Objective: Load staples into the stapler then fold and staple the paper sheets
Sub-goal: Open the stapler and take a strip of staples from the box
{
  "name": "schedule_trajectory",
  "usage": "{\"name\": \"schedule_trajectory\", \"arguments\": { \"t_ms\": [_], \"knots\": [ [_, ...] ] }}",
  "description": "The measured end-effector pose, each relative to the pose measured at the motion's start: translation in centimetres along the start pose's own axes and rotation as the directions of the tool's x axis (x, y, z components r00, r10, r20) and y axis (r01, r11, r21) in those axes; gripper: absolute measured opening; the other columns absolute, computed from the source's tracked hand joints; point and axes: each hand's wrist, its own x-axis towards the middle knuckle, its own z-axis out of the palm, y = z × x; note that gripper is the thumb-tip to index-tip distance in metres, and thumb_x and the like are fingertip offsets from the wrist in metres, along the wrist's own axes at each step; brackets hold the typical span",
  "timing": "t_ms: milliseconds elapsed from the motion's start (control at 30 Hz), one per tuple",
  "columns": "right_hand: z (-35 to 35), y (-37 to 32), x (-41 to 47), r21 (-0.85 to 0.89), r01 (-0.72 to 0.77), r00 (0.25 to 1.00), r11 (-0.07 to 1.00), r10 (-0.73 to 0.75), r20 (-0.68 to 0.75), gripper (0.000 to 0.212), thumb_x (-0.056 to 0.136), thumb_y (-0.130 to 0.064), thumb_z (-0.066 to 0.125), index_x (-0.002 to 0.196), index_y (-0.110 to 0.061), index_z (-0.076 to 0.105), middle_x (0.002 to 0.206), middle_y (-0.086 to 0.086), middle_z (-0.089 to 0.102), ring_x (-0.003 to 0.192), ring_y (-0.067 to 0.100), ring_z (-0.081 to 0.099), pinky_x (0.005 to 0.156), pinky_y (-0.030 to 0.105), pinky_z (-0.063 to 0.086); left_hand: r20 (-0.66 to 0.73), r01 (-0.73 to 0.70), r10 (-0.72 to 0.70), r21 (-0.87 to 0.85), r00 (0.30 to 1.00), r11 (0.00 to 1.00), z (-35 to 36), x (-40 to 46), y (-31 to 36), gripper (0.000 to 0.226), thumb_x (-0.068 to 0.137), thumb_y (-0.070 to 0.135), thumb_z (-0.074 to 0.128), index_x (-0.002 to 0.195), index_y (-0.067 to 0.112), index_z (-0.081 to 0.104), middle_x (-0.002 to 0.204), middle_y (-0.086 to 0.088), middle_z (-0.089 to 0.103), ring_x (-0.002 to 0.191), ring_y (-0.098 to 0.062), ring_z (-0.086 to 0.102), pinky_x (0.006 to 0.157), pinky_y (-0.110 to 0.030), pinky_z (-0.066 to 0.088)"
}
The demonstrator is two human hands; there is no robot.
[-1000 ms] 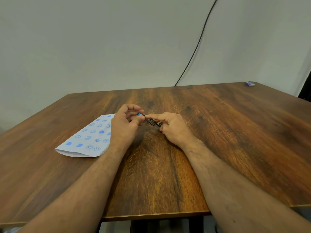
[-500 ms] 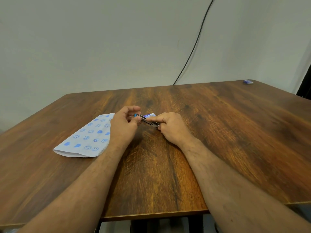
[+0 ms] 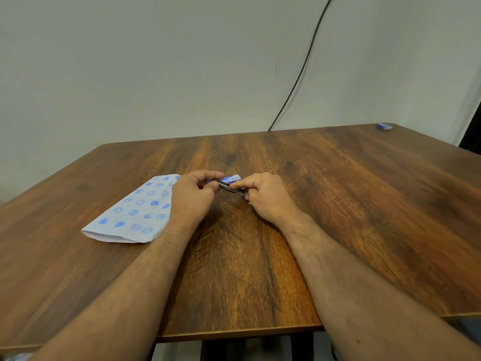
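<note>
Centrally, a small dark metal stapler [image 3: 229, 187] with what seems a blue end is pinched between the curled left hand [image 3: 194, 195] and right hand [image 3: 265, 196], beside the folded smiley-printed paper [image 3: 135, 212].

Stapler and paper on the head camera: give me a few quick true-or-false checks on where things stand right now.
1. Both hands hold the stapler above the table. True: the left hand and right hand each grip one end.
2. The patterned paper lies to the right of the hands. False: it lies on the left, partly under the left forearm.
3. A small blue box sits at the far right corner of the table. True.
4. The paper is under the stapler, ready for stapling. False: the stapler is held clear of the paper, beside it.
5. A black cable runs down the wall behind the table. True.
</note>
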Motion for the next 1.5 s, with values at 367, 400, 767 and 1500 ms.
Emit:
{"name": "schedule_trajectory", "arguments": {
  "t_ms": [367, 400, 767, 1500],
  "knots": [
    [0.1, -0.1, 0.3, -0.111, -0.156, 0.978, 0.981, 0.138, -0.157, 0.035, 0.097, -0.021, 0.052, 0.129, -0.021, 0.068, 0.127, 0.003, 0.07, 0.118, 0.022, 0.063, 0.106, 0.039, 0.047, 0.008, 0.085, -0.085, 0.028, 0.996, 0.996, 0.0, -0.1, -0.1, 0.005, 0.086, 0.023, 0.077, 0.088, 0.027, 0.078, 0.088, 0.003, 0.074, 0.082, -0.014, 0.067, 0.069, -0.023, 0.049],
    [0.1, -0.2, 0.2, -0.143, -0.179, 0.976, 0.973, 0.158, -0.147, 0.034, 0.096, -0.021, 0.051, 0.125, -0.02, 0.07, 0.124, 0.004, 0.071, 0.115, 0.024, 0.064, 0.103, 0.04, 0.049, 0.012, 0.075, -0.075, 0.038, 0.997, 0.997, 0.1, -0.1, -0.2, 0.008, 0.086, 0.021, 0.077, 0.089, 0.028, 0.077, 0.086, 0.003, 0.073, 0.079, -0.013, 0.066, 0.066, -0.02, 0.047],
    [0.3, 0.7, 0.4, -0.161, -0.1, 0.987, 0.982, 0.077, -0.139, 0.033, 0.087, -0.012, 0.059, 0.113, -0.025, 0.075, 0.105, 0.0, 0.063, 0.099, 0.017, 0.06, 0.084, 0.025, 0.041, 0.076, -0.075, 0.069, 0.078, 0.995, 0.994, 0.6, -0.1, -0.7, 0.108, 0.084, -0.003, 0.071, 0.161, 0.027, 0.001, 0.096, 0.004, 0.064, 0.084, -0.005, 0.061, 0.079, -0.017, 0.043],
    [0.2, 0.2, 0.2, -0.064, 0.002, 0.969, 0.998, -0.018, -0.247, 0.015, 0.091, -0.015, 0.063, 0.099, -0.018, 0.075, 0.102, -0.003, 0.069, 0.094, 0.009, 0.06, 0.085, 0.021, 0.046, 0.132, -0.051, 0.017, 0.261, 0.991, 0.964, 0.8, 0.2, -0.4, 0.028, 0.099, 0.012, 0.056, 0.116, 0.027, 0.072, 0.1, 0.002, 0.07, 0.074, -0.005, 0.057, 0.062, -0.017, 0.037]
  ]
}}
